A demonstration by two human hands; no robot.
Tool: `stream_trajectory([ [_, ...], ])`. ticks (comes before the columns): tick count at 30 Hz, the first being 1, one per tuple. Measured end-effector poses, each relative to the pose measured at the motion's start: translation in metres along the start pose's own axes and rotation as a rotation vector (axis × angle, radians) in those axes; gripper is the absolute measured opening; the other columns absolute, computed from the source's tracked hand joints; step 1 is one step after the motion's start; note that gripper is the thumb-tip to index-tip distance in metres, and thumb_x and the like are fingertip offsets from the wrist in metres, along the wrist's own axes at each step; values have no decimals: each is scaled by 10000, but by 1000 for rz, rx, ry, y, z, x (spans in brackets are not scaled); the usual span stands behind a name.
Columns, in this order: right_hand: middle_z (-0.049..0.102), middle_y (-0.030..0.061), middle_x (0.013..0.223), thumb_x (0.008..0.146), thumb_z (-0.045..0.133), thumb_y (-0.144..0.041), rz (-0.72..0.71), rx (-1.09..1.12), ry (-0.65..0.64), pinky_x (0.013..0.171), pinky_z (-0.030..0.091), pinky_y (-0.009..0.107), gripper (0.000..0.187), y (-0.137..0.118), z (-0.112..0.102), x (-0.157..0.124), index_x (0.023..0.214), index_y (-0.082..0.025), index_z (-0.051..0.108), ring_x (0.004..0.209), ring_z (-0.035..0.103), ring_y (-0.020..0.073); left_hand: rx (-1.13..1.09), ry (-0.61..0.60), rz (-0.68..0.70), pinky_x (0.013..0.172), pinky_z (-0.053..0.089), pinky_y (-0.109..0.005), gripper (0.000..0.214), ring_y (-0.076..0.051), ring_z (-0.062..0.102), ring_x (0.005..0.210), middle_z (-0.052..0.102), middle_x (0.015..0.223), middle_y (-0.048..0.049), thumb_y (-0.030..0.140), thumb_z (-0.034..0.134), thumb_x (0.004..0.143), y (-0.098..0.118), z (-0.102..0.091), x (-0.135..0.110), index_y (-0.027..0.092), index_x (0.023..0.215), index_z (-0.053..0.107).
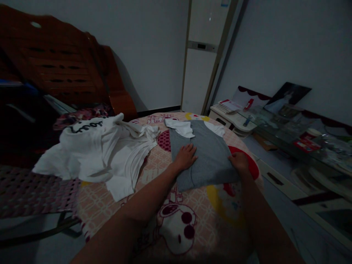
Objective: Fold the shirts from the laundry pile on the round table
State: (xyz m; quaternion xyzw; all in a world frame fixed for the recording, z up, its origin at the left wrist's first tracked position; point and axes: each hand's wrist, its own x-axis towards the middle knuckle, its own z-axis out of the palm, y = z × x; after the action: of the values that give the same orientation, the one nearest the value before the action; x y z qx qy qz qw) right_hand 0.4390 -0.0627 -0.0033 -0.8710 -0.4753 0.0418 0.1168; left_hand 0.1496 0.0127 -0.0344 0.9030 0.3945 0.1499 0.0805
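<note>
A grey garment with white sleeves (209, 150) lies folded on a round table covered by a pink patterned cloth (192, 220). My left hand (184, 157) rests flat on the garment's left part, fingers spread. My right hand (239, 162) grips the garment's right edge with curled fingers. A heap of white clothes (101, 150) with black lettering lies to the left of the grey garment.
A dark wooden chair back (63, 62) stands at the far left, a woven seat (30, 190) below it. A low white cabinet (233, 121) and a glass-topped surface (288, 128) with papers and small items line the right wall. A tall white appliance (203, 55) stands behind.
</note>
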Motion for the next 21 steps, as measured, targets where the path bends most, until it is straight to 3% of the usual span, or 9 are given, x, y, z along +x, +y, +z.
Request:
stream_trajectory([
  [5, 779, 93, 956, 819, 607, -234, -159, 233, -48, 809, 520, 306, 198, -10, -7, 2, 872, -189, 793, 906, 712, 234, -46, 30, -5, 1200, 290, -570, 534, -349, 356, 1479, 425, 1566, -204, 380, 499, 993, -3, 2, -2, 129, 1464, 481],
  [9, 771, 90, 1007, 786, 636, -214, -284, 435, -83, 795, 530, 302, 319, -38, -14, -10, 1071, -171, 772, 898, 706, 223, -242, 141, 71, 1181, 361, -508, 500, -302, 455, 1421, 509, 1500, -203, 311, 562, 958, -6, 6, 2, 123, 1420, 522],
  [11, 761, 81, 921, 742, 670, -181, -380, 463, -192, 744, 532, 292, 418, -53, -14, -22, 1152, -154, 745, 823, 698, 210, -379, 204, 142, 1143, 420, -468, 493, -269, 531, 1354, 570, 1445, -182, 293, 558, 958, -5, 8, 3, 138, 1424, 515],
  [13, 720, 47, 745, 714, 701, -175, -457, 465, -394, 638, 517, 267, 432, -63, -13, -32, 1142, -141, 744, 678, 667, 185, -494, 217, 204, 1083, 479, -442, 498, -245, 606, 1258, 627, 1377, -157, 278, 546, 959, -2, 9, 5, 154, 1439, 501],
  [15, 659, 13, 607, 744, 693, -222, -452, 479, -568, 529, 480, 246, 363, -68, -11, -38, 1092, -141, 752, 539, 613, 163, -556, 185, 254, 1049, 506, -425, 496, -234, 638, 1202, 651, 1345, -146, 259, 532, 956, 3, 9, 6, 153, 1440, 503],
  [16, 648, 10, 585, 784, 658, -251, -413, 500, -595, 495, 466, 240, 327, -69, -10, -37, 1079, -142, 749, 500, 595, 157, -564, 168, 275, 1057, 501, -424, 486, -235, 632, 1213, 648, 1351, -145, 251, 521, 956, 5, 9, 6, 151, 1431, 515],
  [18, 680, 37, 632, 858, 547, -252, -291, 520, -452, 495, 474, 239, 307, -68, -8, -28, 1071, -139, 738, 510, 613, 161, -550, 144, 320, 1104, 466, -436, 462, -242, 586, 1288, 618, 1399, -145, 233, 492, 960, 9, 9, 6, 156, 1413, 539],
  [21, 762, 130, 950, 856, 487, -152, -163, 350, -11, 714, 543, 265, 351, -64, -4, 0, 1115, -123, 723, 830, 718, 211, -518, 92, 385, 1158, 419, -437, 474, -226, 508, 1383, 560, 1477, -120, 166, 440, 961, 16, 9, 8, 195, 1423, 542],
])
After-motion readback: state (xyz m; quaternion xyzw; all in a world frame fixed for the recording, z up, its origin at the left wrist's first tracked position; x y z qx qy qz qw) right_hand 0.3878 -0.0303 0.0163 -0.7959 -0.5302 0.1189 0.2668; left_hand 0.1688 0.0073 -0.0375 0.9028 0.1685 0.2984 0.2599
